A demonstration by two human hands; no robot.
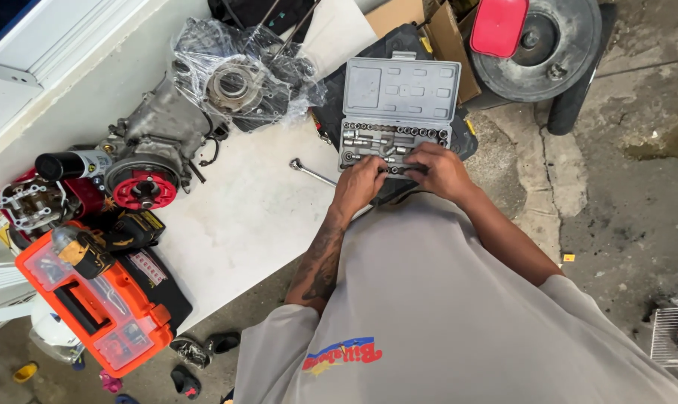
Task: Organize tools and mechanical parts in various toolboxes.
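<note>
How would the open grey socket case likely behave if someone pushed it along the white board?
The socket case probably slides as one stiff, fairly heavy piece, since its tray is full of metal sockets. Its raised lid might wobble or swing. Both hands, left hand and right hand, rest on its tray, steadying it.

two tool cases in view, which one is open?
The grey socket case under both hands: lid flipped up, socket rows showing. Left hand and right hand are in its tray. The orange toolbox at the table edge is closed.

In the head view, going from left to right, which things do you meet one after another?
Orange toolbox → red engine part → ratchet wrench → left hand → right hand, both on the grey socket case → black wheel.
</note>
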